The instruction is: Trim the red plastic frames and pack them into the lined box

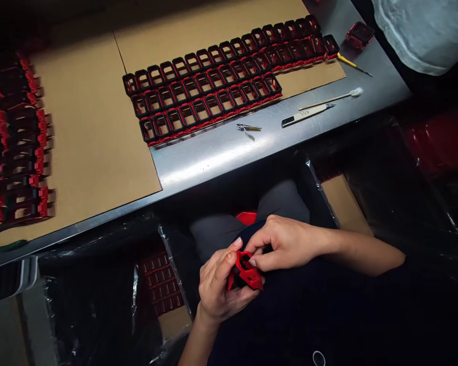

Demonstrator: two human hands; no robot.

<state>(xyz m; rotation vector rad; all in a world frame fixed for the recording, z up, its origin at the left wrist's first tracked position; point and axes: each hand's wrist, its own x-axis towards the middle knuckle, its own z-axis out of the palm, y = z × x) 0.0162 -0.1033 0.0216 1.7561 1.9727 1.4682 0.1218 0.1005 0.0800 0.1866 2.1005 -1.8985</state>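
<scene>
Close to my lap, my left hand (219, 284) is wrapped around a small red plastic frame (251, 276) with a dark opening. The frame is tilted, with its opening facing up toward my right hand. The thumb and index finger of my right hand (280, 244) are closed in a pinch on the rim of that opening. Whether anything small sits between those fingertips is hidden. Both hands are below the front edge of the metal table (198, 165), apart from it.
Rows of black-and-red frames (202, 111) stand on cardboard (95, 137); more frames (17, 137) stand at left. On the metal lie small nippers (248, 128), a craft knife (307, 115), a cotton swab (328, 98) and a yellow-handled pointed tool (353, 64). Plastic-lined boxes (99, 300) flank my legs.
</scene>
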